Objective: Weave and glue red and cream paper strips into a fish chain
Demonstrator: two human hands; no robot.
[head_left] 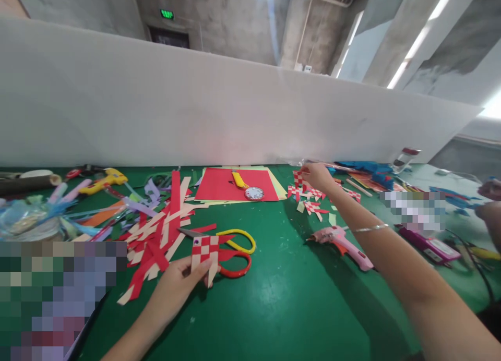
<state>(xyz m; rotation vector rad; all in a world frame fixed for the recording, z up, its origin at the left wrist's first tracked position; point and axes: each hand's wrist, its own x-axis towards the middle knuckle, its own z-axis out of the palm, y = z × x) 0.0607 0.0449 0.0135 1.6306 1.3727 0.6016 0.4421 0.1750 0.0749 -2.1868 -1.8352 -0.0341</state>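
Observation:
My left hand pinches a small woven piece of red and cream paper strips and holds it just above the green table, beside the yellow and red scissors. My right hand reaches far across the table, its fingers closed on one of the small woven red and cream pieces lying in a group. A thin bracelet sits on that wrist. Below the right forearm lies a pink glue gun.
A heap of red and cream strips lies at left. Red paper sheets with a clock-faced tool lie at the back. A yellow glue gun, coloured scraps, a purple tool and another person's hand at far right. A white partition stands behind.

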